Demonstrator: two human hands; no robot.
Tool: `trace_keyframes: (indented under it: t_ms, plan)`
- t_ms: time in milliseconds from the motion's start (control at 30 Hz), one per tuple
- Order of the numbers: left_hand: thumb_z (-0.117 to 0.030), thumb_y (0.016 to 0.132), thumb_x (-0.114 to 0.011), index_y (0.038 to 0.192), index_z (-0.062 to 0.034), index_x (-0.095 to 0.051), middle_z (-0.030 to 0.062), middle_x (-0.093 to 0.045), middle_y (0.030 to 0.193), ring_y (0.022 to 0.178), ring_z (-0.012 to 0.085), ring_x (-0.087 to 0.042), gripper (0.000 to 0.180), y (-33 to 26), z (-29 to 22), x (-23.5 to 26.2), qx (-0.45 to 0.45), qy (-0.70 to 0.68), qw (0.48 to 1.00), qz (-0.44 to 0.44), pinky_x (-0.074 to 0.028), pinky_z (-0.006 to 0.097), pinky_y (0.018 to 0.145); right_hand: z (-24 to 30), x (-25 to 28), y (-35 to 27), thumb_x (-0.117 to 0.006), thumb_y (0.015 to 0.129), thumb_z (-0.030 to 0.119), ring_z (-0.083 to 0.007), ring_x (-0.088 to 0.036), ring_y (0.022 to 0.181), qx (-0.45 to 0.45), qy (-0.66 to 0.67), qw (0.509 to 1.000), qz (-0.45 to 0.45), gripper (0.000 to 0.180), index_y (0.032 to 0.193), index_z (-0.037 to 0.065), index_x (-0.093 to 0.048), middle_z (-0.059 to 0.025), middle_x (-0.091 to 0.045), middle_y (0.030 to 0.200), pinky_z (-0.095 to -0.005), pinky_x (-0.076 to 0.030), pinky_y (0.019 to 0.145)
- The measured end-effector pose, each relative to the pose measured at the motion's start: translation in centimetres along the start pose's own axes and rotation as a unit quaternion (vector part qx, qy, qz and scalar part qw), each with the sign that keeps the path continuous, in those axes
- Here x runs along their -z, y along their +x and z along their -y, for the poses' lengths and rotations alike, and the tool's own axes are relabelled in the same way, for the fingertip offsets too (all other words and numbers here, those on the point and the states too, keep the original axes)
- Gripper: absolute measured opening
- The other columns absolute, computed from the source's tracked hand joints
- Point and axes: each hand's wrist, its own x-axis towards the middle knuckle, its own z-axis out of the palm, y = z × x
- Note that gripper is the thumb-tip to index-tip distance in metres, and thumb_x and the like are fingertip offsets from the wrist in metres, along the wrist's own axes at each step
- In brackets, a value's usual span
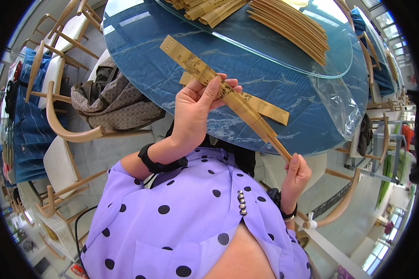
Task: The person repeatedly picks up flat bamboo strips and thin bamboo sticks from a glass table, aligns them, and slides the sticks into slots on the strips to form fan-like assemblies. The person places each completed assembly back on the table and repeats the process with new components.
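Observation:
A long gold paper chopstick sleeve (243,108) with dark printing slants across the view in front of me. My left hand (195,107) pinches it near its middle, between thumb and fingers. Thin wooden chopsticks (281,149) stick out of its lower right end, and my right hand (297,176) is closed on their tips. Under the held sleeve, a second gold sleeve (273,113) lies on the blue marbled table (149,60), partly hidden by my left hand and the first sleeve.
A glass turntable (246,45) bears a pile of gold sleeves (214,11) and a fanned stack of long, thin tan pieces (291,28). A clear plastic bag (342,104) lies at the table's right edge. On the left, a patterned brown cloth or bag (109,102) rests on a wooden chair (74,135).

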Motion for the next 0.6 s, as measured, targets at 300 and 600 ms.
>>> trace_keyframes:
  t_ms: [300, 600]
  plan:
    - [-0.023, 0.105, -0.058, 0.120, 0.0021, -0.062, 0.0174, -0.071, 0.115, 0.108, 0.0269, -0.071, 0.030, -0.4, 0.4, -0.3, 0.014, -0.016, 1.000, 0.009, -0.059, 0.036, 0.093, 0.1, -0.4, 0.0, -0.053, 0.107, 0.019, -0.0107, -0.038, 0.056, 0.014, -0.006, 1.000, 0.000, 0.040, 0.073, -0.001, -0.049, -0.0035, -0.044, 0.062, -0.0294, -0.029, 0.051]
    - [-0.022, 0.106, -0.056, 0.122, 0.0011, -0.062, 0.0177, -0.070, 0.118, 0.112, 0.0280, -0.070, 0.029, 0.9, -0.5, 0.2, -0.015, -0.036, 0.999, 0.000, -0.059, 0.034, 0.093, 0.1, -0.2, 0.1, -0.054, 0.107, 0.019, -0.0106, -0.037, 0.056, 0.008, 0.004, 1.000, -0.004, 0.040, 0.073, -0.001, -0.048, -0.0030, -0.044, 0.062, -0.0291, -0.029, 0.052]
